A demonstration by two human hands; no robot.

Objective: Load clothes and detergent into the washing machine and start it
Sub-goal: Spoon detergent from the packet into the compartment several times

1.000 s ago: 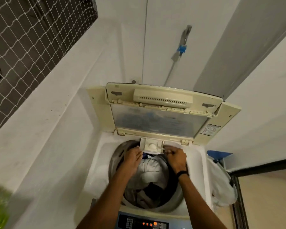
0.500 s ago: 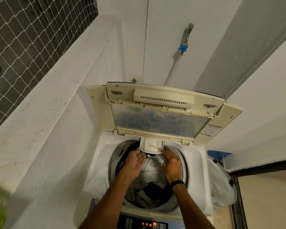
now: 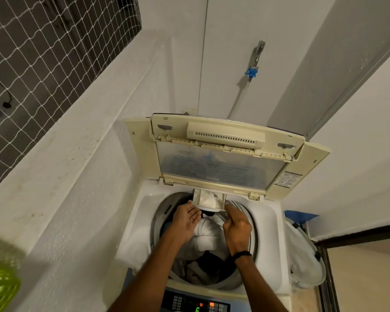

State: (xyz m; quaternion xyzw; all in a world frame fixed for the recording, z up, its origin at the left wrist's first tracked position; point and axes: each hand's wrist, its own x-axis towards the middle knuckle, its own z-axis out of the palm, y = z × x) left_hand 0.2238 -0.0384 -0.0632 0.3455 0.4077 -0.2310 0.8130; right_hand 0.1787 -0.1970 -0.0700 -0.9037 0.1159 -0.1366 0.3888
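Observation:
The top-loading washing machine (image 3: 266, 221) stands with its lid (image 3: 223, 170) raised against the wall. White and dark clothes (image 3: 208, 235) fill the drum. At the back of the opening the small detergent drawer (image 3: 208, 200) is pulled out, with white powder inside. My left hand (image 3: 187, 218) reaches up with nearly straight fingers, its tips touching the drawer's front left corner. My right hand (image 3: 236, 228), a black band on its wrist, has curled fingers that pinch the drawer's front right corner. The control panel (image 3: 196, 305) is lit at the bottom edge.
A white wall ledge runs along the left, under a netted window. A green basket (image 3: 0, 282) sits at the lower left. A tap with a blue fitting (image 3: 252, 70) hangs on the wall behind. A white bag (image 3: 302, 255) and a blue item (image 3: 300, 218) crowd the machine's right side.
Both hands have shifted from the drawer's two sides to its front corners, slightly nearer to me. The drawer stays pulled out.

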